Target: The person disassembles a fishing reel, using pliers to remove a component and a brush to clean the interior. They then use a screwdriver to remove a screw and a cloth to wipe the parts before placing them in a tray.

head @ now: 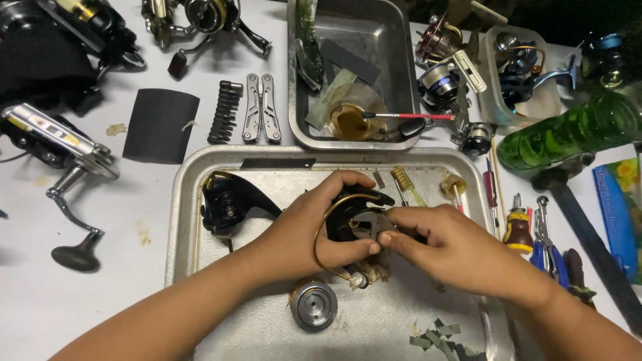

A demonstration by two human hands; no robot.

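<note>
Left hand (314,224) wrapped around a black rotor (358,217) with a gold bail wire (319,230), fingers over the top, thumb at the lower right edge. Right hand (445,247) closed in a pinch at the rotor's centre, thumb and forefinger tips pressed on a small metal part (too small to make out). Both held just above a steel tray (184,220).

On the tray: left of the hands, a black reel body (231,200); below them, a round metal spool (313,305); beside the right hand, a brush (406,184) and a small gold piece (455,184); at the lower right, scraps of green paper (441,334).

Beyond the tray, a deeper pan (394,40) with a brown-filled cup (351,120) and a red-handled tool (401,115). To its left, a folded multi-tool (261,107), a strip of driver bits (224,110) and a dark square sheet (160,125). Far left, a silver reel (60,150) with crank. To the right, a screwdriver (518,227), pliers (545,237), a green bottle (568,130) and more reels (445,80) (partly hidden).
</note>
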